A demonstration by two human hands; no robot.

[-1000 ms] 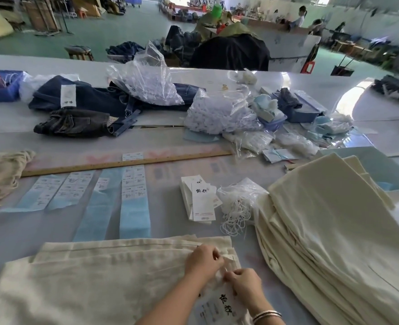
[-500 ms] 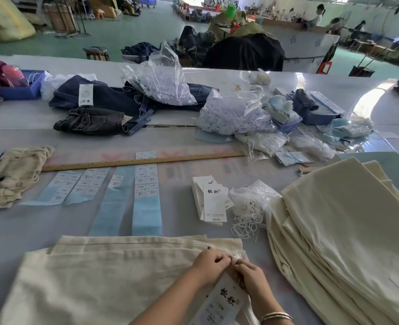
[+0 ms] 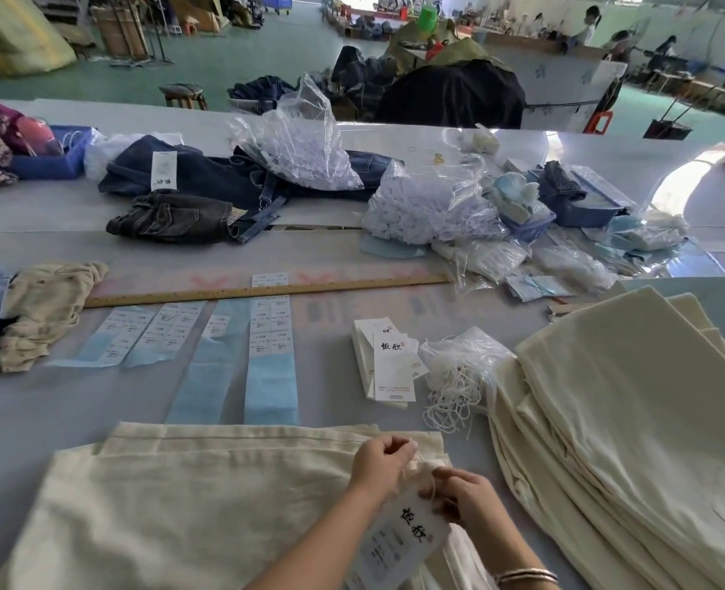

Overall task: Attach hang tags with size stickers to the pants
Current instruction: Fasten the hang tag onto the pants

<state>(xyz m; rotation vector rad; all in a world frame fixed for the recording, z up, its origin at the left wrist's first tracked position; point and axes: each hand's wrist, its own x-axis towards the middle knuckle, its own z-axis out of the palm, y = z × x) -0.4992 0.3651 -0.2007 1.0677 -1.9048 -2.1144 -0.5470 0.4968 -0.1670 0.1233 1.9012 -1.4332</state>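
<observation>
Pants [image 3: 173, 504] lie flat at the frame's bottom; my left hand [image 3: 384, 459] pinches the string, my right hand [image 3: 465, 498] grips the hang tag [image 3: 403, 538]. I judge the thin string could slip free. Sticker strips [image 3: 269, 355], spare tags [image 3: 390, 361] and stacked pants [image 3: 633, 419] sit clear on the surface.
</observation>
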